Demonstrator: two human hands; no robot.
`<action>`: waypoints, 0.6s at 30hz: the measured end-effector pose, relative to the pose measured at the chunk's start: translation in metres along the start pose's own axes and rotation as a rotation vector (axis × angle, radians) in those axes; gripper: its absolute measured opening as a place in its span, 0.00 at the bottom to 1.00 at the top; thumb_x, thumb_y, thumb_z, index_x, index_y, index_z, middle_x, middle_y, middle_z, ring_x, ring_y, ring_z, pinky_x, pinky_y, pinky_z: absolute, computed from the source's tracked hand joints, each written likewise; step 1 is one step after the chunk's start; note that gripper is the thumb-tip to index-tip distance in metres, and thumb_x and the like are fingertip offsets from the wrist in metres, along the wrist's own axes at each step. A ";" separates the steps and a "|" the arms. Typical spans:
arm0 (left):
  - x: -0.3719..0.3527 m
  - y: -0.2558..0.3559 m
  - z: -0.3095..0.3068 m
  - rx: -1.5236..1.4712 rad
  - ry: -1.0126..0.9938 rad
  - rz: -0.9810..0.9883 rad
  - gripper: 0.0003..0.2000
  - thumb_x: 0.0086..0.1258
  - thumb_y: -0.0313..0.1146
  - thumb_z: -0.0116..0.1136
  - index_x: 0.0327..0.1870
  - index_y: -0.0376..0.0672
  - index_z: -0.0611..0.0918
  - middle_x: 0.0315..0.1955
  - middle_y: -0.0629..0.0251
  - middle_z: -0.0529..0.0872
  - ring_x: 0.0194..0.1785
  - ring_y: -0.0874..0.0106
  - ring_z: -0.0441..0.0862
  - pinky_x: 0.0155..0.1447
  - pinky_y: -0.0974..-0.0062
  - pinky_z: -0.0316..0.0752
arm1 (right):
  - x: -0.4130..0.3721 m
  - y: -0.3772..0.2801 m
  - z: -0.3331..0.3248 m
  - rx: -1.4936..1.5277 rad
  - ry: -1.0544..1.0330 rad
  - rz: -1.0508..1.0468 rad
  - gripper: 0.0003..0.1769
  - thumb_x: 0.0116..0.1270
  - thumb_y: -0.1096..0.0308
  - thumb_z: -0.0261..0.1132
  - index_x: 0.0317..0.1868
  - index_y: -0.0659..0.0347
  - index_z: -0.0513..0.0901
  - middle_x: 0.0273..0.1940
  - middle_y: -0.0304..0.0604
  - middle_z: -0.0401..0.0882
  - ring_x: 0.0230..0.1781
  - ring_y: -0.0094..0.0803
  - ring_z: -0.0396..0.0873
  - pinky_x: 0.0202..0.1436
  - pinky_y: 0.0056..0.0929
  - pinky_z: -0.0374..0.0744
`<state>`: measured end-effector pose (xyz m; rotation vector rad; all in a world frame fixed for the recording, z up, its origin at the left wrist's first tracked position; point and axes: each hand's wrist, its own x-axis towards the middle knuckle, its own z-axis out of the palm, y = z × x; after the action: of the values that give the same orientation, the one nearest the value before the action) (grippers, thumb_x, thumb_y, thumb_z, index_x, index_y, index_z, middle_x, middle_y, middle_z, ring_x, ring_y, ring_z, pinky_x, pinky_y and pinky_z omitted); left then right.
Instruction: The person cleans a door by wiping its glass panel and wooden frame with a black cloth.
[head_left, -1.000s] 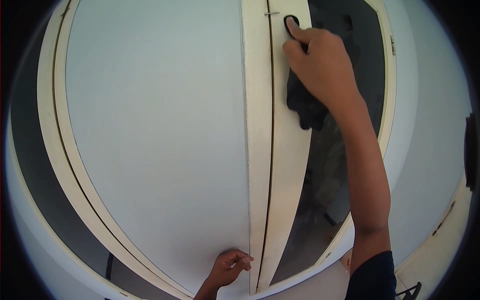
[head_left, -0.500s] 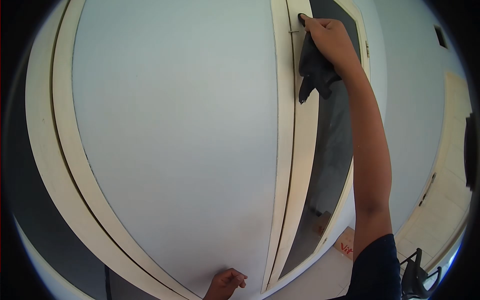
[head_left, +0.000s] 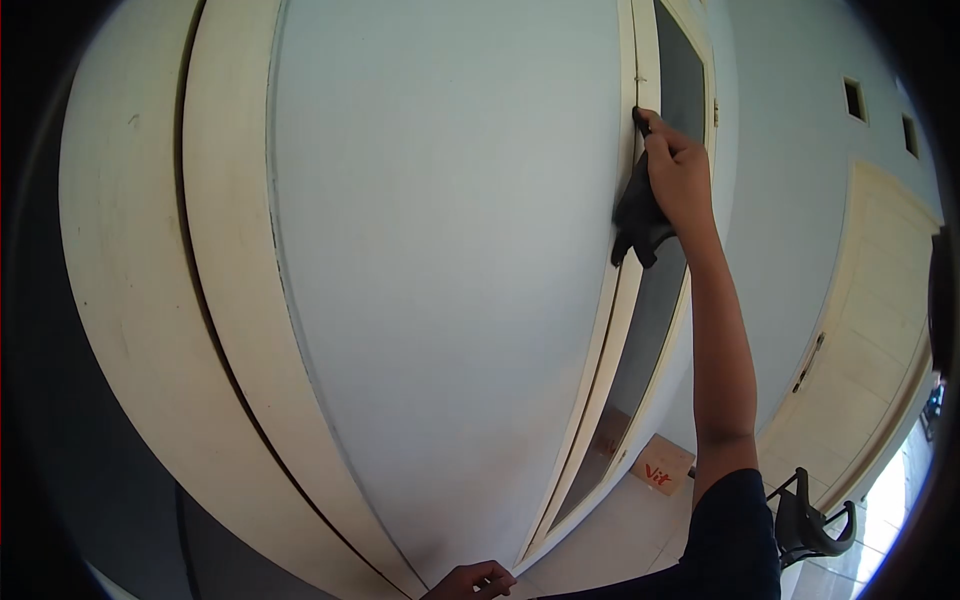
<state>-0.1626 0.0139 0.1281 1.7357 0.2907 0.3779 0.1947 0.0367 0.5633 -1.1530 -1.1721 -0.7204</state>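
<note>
My right hand point(head_left: 680, 180) reaches up, closed on a bunched black cloth point(head_left: 640, 212). It presses a folded end of the cloth against the cream window frame point(head_left: 648, 60), beside the narrow gap in it. Loose corners of the cloth hang down below the hand. Low in the view, my left hand point(head_left: 470, 581) has its fingers curled in, and nothing shows in them. It is near the bottom of the pale blue-grey wall panel point(head_left: 440, 250), partly cut off by the lower edge of the picture.
Dark glass point(head_left: 652, 300) lies right of the frame. A cardboard box point(head_left: 662, 464) with red lettering stands on the tiled floor. Further right are a black chair point(head_left: 812, 530) and a cream door point(head_left: 850, 340). Another cream frame point(head_left: 225, 200) runs down the left.
The view has shifted, so the panel and frame sit further right. My right hand, with the cloth, has moved lower along the frame. My left hand sits lower in the view.
</note>
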 end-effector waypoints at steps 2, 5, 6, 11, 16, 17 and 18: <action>-0.010 -0.005 -0.004 0.016 -0.009 -0.008 0.12 0.77 0.40 0.58 0.41 0.40 0.83 0.32 0.67 0.85 0.35 0.76 0.79 0.43 0.72 0.76 | 0.016 -0.013 0.005 0.019 0.015 0.053 0.17 0.66 0.69 0.58 0.47 0.71 0.86 0.21 0.39 0.74 0.20 0.20 0.63 0.27 0.28 0.68; -0.024 0.014 -0.007 0.022 -0.007 -0.037 0.12 0.77 0.41 0.59 0.41 0.40 0.83 0.33 0.66 0.85 0.37 0.75 0.79 0.45 0.71 0.76 | 0.013 -0.013 0.011 -0.085 0.074 0.035 0.17 0.66 0.69 0.58 0.48 0.70 0.87 0.20 0.41 0.72 0.20 0.20 0.64 0.27 0.30 0.69; -0.027 0.014 -0.008 0.015 0.005 -0.058 0.13 0.77 0.41 0.59 0.41 0.39 0.83 0.33 0.65 0.85 0.38 0.75 0.78 0.46 0.70 0.75 | -0.006 -0.009 0.013 -0.153 0.051 0.005 0.18 0.66 0.69 0.58 0.50 0.69 0.86 0.19 0.42 0.71 0.20 0.21 0.64 0.28 0.31 0.70; -0.046 -0.003 -0.012 -0.017 0.000 -0.079 0.12 0.77 0.40 0.58 0.43 0.39 0.83 0.34 0.65 0.84 0.39 0.74 0.77 0.48 0.70 0.75 | -0.066 0.004 0.003 -0.184 -0.045 0.000 0.20 0.67 0.72 0.56 0.57 0.67 0.84 0.21 0.47 0.72 0.21 0.25 0.67 0.31 0.30 0.72; -0.059 -0.013 -0.016 -0.035 -0.013 -0.123 0.11 0.77 0.39 0.57 0.46 0.39 0.83 0.34 0.66 0.84 0.39 0.74 0.77 0.47 0.70 0.75 | -0.161 0.006 -0.010 -0.311 -0.238 0.003 0.22 0.66 0.75 0.58 0.60 0.66 0.82 0.27 0.54 0.74 0.25 0.44 0.75 0.36 0.36 0.75; -0.061 -0.014 -0.017 -0.017 -0.013 -0.123 0.12 0.77 0.40 0.59 0.47 0.39 0.83 0.35 0.65 0.84 0.39 0.74 0.78 0.47 0.70 0.75 | -0.196 0.013 -0.015 -0.303 -0.300 0.046 0.22 0.65 0.75 0.58 0.60 0.67 0.81 0.27 0.55 0.74 0.26 0.44 0.75 0.36 0.37 0.75; -0.061 -0.016 -0.019 0.003 -0.009 -0.118 0.13 0.77 0.41 0.60 0.48 0.39 0.83 0.36 0.65 0.85 0.39 0.74 0.78 0.47 0.70 0.76 | -0.237 0.023 -0.020 -0.269 -0.369 0.113 0.23 0.65 0.75 0.59 0.61 0.65 0.81 0.27 0.55 0.75 0.26 0.44 0.76 0.37 0.37 0.76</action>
<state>-0.2256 0.0098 0.1100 1.7137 0.3847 0.2837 0.1550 -0.0038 0.3311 -1.6155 -1.3282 -0.6052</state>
